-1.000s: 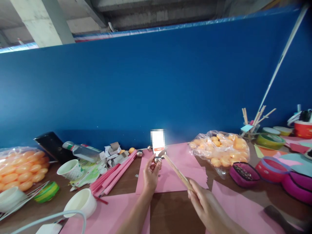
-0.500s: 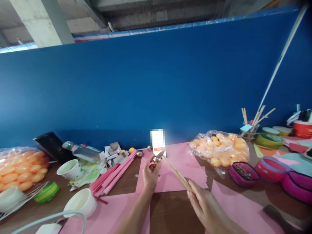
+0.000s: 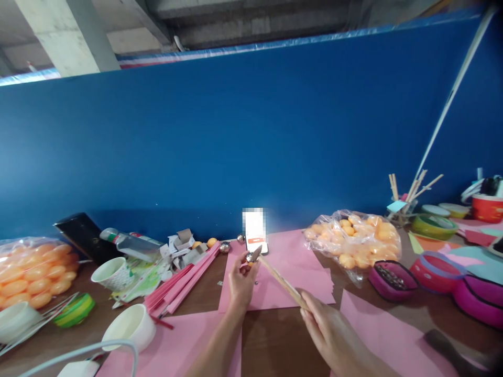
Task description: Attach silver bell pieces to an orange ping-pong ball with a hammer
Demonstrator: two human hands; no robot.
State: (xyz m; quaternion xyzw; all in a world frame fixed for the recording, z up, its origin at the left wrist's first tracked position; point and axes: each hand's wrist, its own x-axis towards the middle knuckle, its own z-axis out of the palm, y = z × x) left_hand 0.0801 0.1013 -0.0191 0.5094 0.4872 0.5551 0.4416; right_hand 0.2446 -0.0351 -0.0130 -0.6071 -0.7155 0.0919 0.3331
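My left hand (image 3: 240, 285) is closed, fingers pinched around a small shiny silver ball (image 3: 249, 257). A dark pointed shape (image 3: 257, 253) shows beside the ball; I cannot make out what it is. Wrapped around one end of a pale wooden stick (image 3: 285, 280) is my right hand (image 3: 320, 319). The stick slants up and left, its far end close to my left fingertips; whether it touches the ball is unclear. Both hands are above a pink paper sheet (image 3: 291, 262). Just behind them a lit phone (image 3: 257, 241), partly blurred out, stands upright.
Bags of orange balls lie left (image 3: 35, 272) and right (image 3: 357, 241). More silver balls (image 3: 225, 247) sit near the blue wall (image 3: 251, 131). Pink paper strips (image 3: 184, 288), a white bowl (image 3: 131, 327), a paper cup (image 3: 112, 273) and purple fabric containers (image 3: 393, 281) surround the work spot.
The silver ball and dark pointed shape in my left hand have turned and shifted slightly left. The stick and my right hand have dipped a little, with the grip unchanged.
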